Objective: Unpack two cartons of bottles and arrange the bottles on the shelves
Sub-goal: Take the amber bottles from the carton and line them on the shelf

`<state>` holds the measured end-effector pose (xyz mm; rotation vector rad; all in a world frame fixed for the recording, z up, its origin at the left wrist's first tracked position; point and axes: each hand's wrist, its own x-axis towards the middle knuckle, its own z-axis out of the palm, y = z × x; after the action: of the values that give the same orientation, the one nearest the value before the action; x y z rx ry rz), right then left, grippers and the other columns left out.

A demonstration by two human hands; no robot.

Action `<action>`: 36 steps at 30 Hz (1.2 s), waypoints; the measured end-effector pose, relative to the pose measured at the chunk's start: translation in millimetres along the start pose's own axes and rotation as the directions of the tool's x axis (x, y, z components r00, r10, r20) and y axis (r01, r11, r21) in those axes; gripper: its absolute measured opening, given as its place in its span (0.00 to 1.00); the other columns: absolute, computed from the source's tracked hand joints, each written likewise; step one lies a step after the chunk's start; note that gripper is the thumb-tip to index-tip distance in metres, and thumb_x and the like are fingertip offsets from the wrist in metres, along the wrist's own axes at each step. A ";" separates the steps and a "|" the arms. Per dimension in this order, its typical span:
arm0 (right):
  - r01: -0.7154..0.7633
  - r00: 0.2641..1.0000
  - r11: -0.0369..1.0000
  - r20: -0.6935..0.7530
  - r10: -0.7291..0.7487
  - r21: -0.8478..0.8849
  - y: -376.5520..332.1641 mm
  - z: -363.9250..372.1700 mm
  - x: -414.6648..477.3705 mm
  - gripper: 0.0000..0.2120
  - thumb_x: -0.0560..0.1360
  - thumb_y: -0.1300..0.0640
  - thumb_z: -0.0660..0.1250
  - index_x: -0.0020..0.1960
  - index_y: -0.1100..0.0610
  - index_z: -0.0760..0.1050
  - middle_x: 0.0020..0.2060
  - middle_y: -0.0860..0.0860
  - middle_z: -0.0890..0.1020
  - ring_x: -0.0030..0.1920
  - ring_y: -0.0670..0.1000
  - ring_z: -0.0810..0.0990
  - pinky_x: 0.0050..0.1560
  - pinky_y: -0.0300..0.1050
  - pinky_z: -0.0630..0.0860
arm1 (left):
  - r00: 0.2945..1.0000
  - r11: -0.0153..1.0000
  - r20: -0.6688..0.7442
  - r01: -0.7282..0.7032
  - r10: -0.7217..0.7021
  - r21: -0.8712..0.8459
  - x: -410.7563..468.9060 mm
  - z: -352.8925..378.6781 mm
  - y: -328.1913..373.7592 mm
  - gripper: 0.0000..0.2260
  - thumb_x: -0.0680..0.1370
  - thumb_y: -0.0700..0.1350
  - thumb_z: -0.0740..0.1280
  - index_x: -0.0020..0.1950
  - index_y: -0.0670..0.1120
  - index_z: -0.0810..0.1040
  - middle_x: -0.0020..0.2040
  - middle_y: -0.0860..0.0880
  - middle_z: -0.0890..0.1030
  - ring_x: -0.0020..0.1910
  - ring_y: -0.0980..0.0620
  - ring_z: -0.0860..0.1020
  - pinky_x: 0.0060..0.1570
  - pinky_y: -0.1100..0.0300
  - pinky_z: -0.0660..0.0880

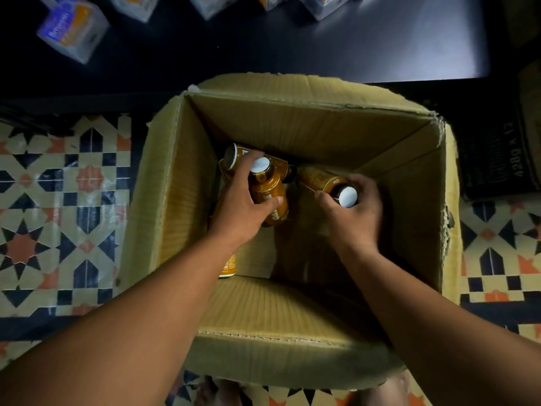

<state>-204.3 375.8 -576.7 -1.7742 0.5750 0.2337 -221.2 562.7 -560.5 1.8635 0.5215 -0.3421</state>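
Floor: patterned tiles (58, 200) in black, cream and orange, under everything.
Shelf (322, 45): dark, runs across the far side; blurred wrapped packs (71, 27) in blue and orange sit along its far edge.
Dark box (497, 153): right of the carton, printed side up (the text is partly legible, "x 12").
Carton (307, 127): brown, open, flaps folded outward, standing on the tiles just before the shelf; both forearms reach down into it and hide part of its bottom.
Left hand (243, 206): fingers curled round the left bottle (269, 189), amber with a white cap, tilted in the carton's far left corner.
Back bottle (232, 156): lies just behind it, touching the fingers.
Right hand (357, 218): clamped round the neck of the right bottle (319, 178), which leans toward the camera, white cap up.
Near bottle (228, 266): only a strip of label shows under the left forearm.
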 end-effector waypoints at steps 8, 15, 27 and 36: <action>0.146 0.981 0.969 0.155 -0.116 -0.198 -28.5 -25.5 -34.1 0.22 0.72 0.43 0.77 0.63 0.44 0.76 0.55 0.43 0.81 0.59 0.48 0.80 0.52 0.40 0.82 | 1.000 0.999 0.011 -0.027 0.027 0.018 -32.0 -11.2 30.8 0.36 0.74 0.45 0.77 0.73 0.66 0.63 0.71 0.58 0.68 0.68 0.56 0.69 0.65 0.47 0.75; 0.228 0.959 0.953 0.215 -0.185 -0.197 -74.4 -45.0 -51.4 0.28 0.74 0.51 0.77 0.71 0.45 0.72 0.58 0.36 0.73 0.56 0.28 0.72 0.53 0.30 0.72 | 0.998 0.999 0.040 -0.051 0.051 -0.002 -60.7 -24.6 67.4 0.31 0.75 0.46 0.75 0.72 0.65 0.66 0.66 0.62 0.69 0.65 0.59 0.73 0.60 0.57 0.77; 0.456 0.865 0.878 0.304 -0.399 -0.145 -249.8 -95.2 -119.0 0.23 0.72 0.50 0.78 0.65 0.47 0.78 0.56 0.37 0.80 0.57 0.42 0.80 0.54 0.49 0.83 | 0.984 0.976 -0.009 -0.177 0.179 0.129 -149.4 -94.4 225.3 0.31 0.74 0.48 0.76 0.71 0.68 0.66 0.63 0.62 0.72 0.62 0.62 0.73 0.59 0.63 0.75; 0.573 0.809 0.813 0.233 -0.540 -0.103 -461.4 -164.4 -225.0 0.22 0.69 0.52 0.81 0.59 0.44 0.78 0.49 0.36 0.83 0.50 0.44 0.83 0.50 0.42 0.81 | 0.923 0.892 -0.059 -0.349 0.381 0.288 -250.4 -194.4 451.2 0.30 0.72 0.48 0.77 0.67 0.66 0.69 0.62 0.74 0.71 0.63 0.71 0.70 0.65 0.70 0.68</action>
<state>-191.7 361.8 -38.1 -1.9767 -0.1311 0.0390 -210.2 568.9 -9.2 2.2105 0.1929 -0.0535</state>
